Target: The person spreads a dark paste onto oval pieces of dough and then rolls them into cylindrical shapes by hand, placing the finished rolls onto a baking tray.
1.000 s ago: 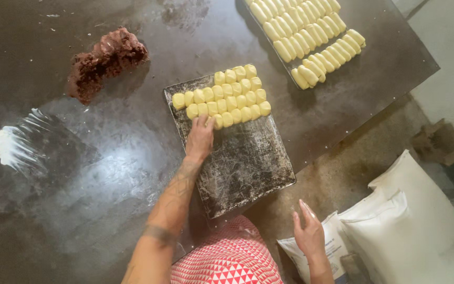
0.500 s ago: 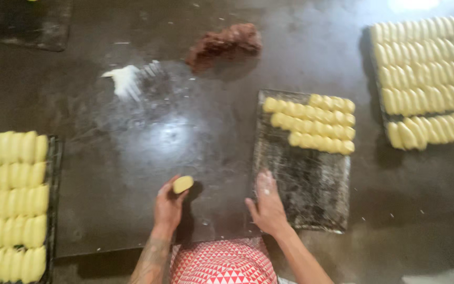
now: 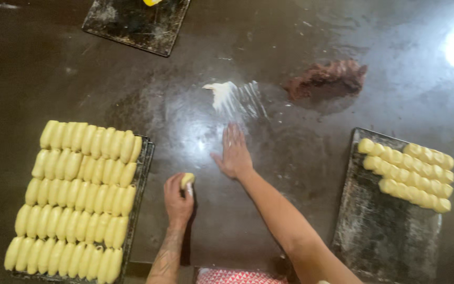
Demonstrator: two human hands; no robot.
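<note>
Right hand point(image 3: 233, 152) moved onto table point(image 3: 300, 31), left hand point(image 3: 177, 199) gripping dough piece point(image 3: 186, 180)

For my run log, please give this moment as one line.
left hand: holds dough piece | right hand: flat on table | near: flour smear

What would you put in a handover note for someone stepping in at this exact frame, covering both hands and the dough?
Left hand: closed on a small yellow dough piece, held at the dark table.
Right hand: open, palm flat on the table just below the white flour smear.
Left tray: packed with four rows of shaped dough.
Right tray: three short rows at its far end, the rest bare.
A brown lump lies beyond the flour; another dark tray sits at the far edge.
Done: left tray full. Left: right tray looks only partly filled, and one piece is in hand.
</note>
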